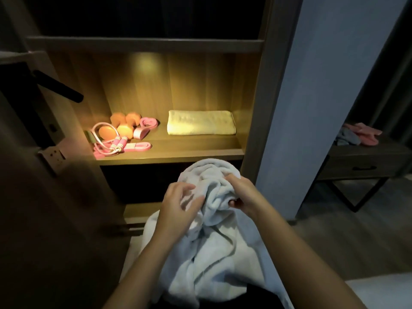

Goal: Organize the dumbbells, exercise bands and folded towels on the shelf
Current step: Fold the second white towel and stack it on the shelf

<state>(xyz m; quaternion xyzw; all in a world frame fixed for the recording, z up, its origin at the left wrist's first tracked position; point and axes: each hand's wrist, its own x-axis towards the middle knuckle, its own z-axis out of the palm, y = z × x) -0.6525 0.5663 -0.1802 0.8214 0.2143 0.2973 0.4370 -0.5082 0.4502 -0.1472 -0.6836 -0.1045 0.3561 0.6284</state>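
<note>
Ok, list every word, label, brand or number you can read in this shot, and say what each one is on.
No readable text anywhere in this view.
The folded towel, orange dumbbells, pink bands and crumpled white towel show no print.
The socket plate on the left is too dim and blurred to show any marking.

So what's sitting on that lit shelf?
A folded towel on the right; orange dumbbells, pink exercise bands and a jump rope heaped on the left. What lies under that heap is hidden.
</note>
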